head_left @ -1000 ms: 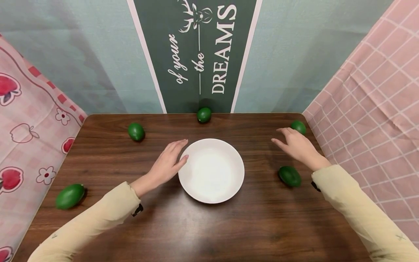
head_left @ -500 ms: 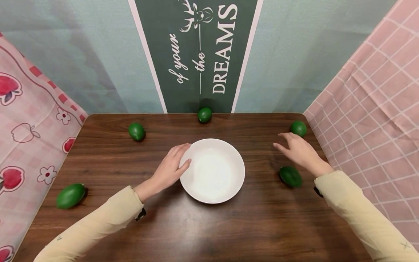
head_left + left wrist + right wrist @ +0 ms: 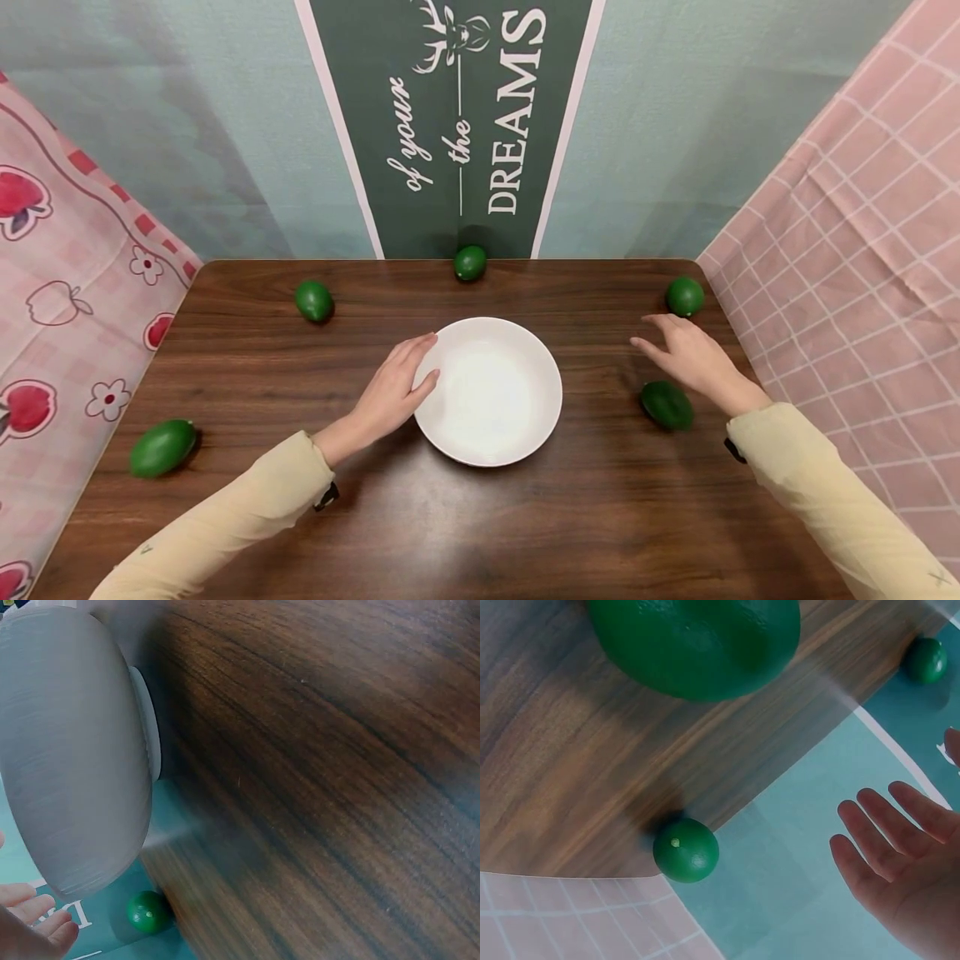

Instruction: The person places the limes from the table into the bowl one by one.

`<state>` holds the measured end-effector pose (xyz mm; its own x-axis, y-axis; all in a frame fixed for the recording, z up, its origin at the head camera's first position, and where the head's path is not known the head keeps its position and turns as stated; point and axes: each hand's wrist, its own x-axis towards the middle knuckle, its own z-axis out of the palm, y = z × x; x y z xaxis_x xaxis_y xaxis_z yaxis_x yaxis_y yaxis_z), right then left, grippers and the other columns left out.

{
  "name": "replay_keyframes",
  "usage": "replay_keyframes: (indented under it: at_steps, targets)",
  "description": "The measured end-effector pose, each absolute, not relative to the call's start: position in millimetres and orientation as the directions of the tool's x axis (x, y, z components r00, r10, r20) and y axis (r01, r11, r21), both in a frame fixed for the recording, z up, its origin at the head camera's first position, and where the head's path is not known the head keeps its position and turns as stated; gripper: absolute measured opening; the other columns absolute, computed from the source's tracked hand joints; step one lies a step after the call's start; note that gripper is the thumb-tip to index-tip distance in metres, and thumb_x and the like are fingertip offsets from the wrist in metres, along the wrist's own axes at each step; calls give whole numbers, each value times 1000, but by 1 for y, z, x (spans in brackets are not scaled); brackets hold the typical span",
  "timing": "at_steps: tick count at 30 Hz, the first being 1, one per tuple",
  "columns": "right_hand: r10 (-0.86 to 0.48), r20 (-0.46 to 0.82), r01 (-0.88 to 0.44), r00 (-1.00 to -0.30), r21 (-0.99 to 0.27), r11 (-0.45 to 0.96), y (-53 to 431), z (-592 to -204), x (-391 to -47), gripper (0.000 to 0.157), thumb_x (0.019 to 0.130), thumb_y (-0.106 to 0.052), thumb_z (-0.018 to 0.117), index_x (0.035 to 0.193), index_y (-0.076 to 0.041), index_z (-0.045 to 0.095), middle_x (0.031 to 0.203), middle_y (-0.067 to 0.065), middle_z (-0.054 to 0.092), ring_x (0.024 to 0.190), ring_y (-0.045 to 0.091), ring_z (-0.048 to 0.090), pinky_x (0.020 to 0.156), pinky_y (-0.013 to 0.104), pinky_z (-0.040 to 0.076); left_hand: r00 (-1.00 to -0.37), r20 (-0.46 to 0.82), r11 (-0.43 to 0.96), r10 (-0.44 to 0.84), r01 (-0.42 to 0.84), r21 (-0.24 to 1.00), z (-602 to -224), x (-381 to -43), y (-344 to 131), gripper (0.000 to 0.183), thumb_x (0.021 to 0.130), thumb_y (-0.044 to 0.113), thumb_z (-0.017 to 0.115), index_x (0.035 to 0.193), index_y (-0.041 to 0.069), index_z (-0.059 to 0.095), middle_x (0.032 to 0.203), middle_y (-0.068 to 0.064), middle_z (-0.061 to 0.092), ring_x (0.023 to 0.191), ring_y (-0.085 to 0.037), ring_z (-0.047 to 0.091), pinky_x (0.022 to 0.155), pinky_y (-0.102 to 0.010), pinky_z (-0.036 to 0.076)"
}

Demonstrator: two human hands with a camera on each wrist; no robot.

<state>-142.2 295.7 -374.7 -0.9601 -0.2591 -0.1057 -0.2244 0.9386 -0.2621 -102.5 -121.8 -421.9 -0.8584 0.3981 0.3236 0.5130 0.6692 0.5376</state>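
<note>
A round white bowl (image 3: 489, 396) stands at the middle of the wooden table, its inside bare. At its left rim is my left hand (image 3: 392, 388), thumb and fingers spread and overlapping the edge in the head view. The left wrist view shows the bowl's outer side (image 3: 79, 750) with the fingertips (image 3: 56, 928) below it. My right hand (image 3: 692, 357) hovers over the right side, fingers loosely extended and holding nothing. Just below it lies a dark green lime (image 3: 667, 405), and beyond it another lime (image 3: 685, 297) sits near the back right corner.
Farther off are a lime (image 3: 470, 262) at the back edge, one (image 3: 314, 301) at the back left and a larger-looking one (image 3: 162, 448) at the front left. Hanging cloths surround the table (image 3: 480, 533): a blue-green one (image 3: 232, 125) behind, pink ones at both sides.
My right hand has drawn slightly back and to the right, uncovering the back right lime. The left hand has shifted a little toward me and right along the bowl's rim.
</note>
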Motion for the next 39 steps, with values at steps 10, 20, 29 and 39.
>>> replay_keyframes:
  at_steps: [10, 20, 29, 39]
  targets:
    - [-246, -139, -203, -959, -269, 942, 299, -380, -137, 71, 92, -54, 36, 131, 5, 41, 128, 29, 43, 113, 45, 42, 85, 58, 38, -865, 334, 677, 375, 502, 539, -430, -102, -120, 46, 89, 17, 56, 129, -3, 46, 131, -15, 47, 121, -28, 42, 99, -42, 35]
    - [-252, -134, -208, -958, -278, 938, 301, -387, -134, 64, 93, -48, 41, 130, 5, 42, 126, 30, 44, 111, 46, 44, 85, 58, 38, -880, 311, 683, 360, 475, 554, -435, -103, -118, 47, 89, 17, 55, 130, -4, 45, 132, -16, 46, 122, -28, 41, 99, -42, 36]
    - [-247, -159, -197, -956, -279, 940, 304, -392, -129, 64, 93, -46, 41, 128, 8, 43, 126, 31, 43, 112, 47, 42, 87, 59, 37, -884, 305, 681, 355, 468, 563, -440, -102, -116, 49, 88, 15, 56, 130, -6, 44, 136, -16, 42, 123, -30, 39, 101, -42, 34]
    - [-244, -163, -193, -956, -278, 941, 307, -398, -124, 66, 94, -47, 40, 128, 9, 42, 126, 34, 43, 111, 49, 43, 86, 59, 38, -882, 327, 678, 339, 470, 566, -445, -100, -114, 51, 86, 13, 57, 131, -7, 42, 137, -16, 39, 125, -30, 38, 101, -42, 34]
